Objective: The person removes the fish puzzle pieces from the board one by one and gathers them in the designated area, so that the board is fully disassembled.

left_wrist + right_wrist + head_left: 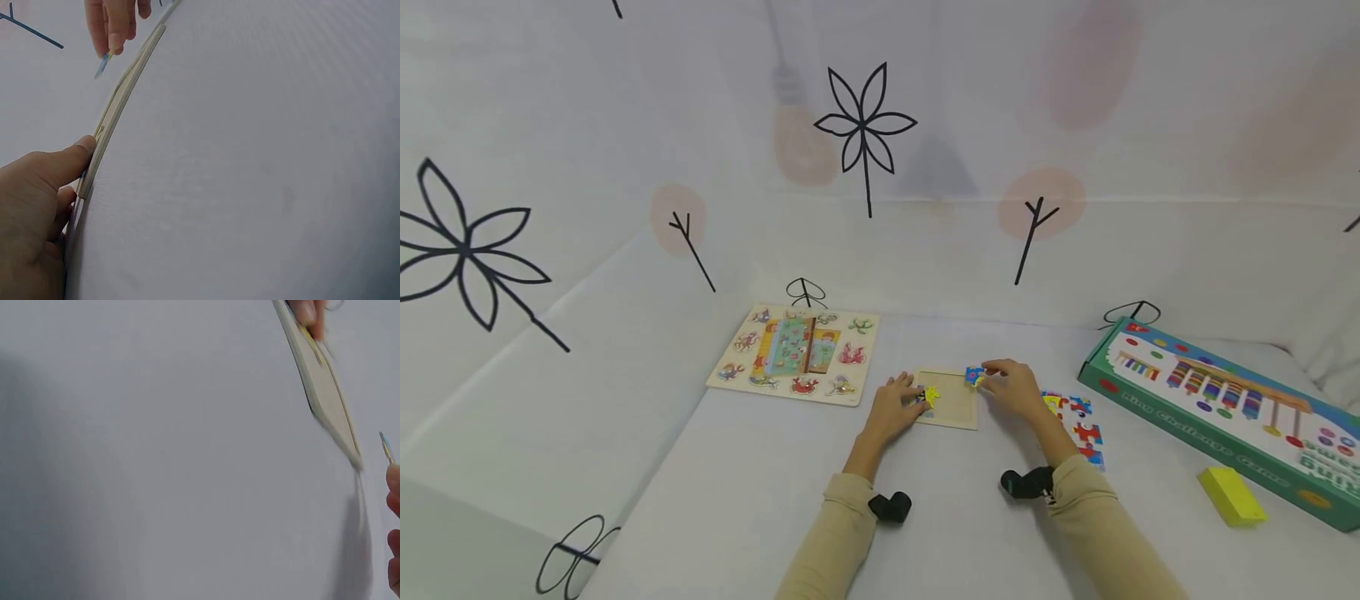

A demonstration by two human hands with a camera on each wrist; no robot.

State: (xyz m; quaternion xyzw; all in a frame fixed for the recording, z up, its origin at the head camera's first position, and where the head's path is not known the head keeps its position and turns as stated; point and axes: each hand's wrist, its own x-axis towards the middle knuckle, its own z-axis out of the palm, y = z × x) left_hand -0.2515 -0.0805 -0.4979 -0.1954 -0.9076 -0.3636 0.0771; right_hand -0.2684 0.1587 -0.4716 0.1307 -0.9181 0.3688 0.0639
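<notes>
A small wooden puzzle tray (951,408) lies in the middle of the white table, with a yellow puzzle piece (932,396) at its left side. My left hand (892,408) grips the tray's left edge, its thumb on top by the yellow piece. Over the tray's far right corner, my right hand (1017,390) pinches a blue and yellow puzzle piece (973,376) between thumb and fingers. That piece (103,64) is held above the tray's surface in the left wrist view. The right wrist view catches only the right fingertips (394,481) at its edge.
Red and blue puzzle pieces (1086,432) lie right of the tray, partly behind the right forearm. A larger picture board (805,385) rests at the back left. On the right are a long green Ring Challenge Game box (1195,433) and a yellow block (1232,497).
</notes>
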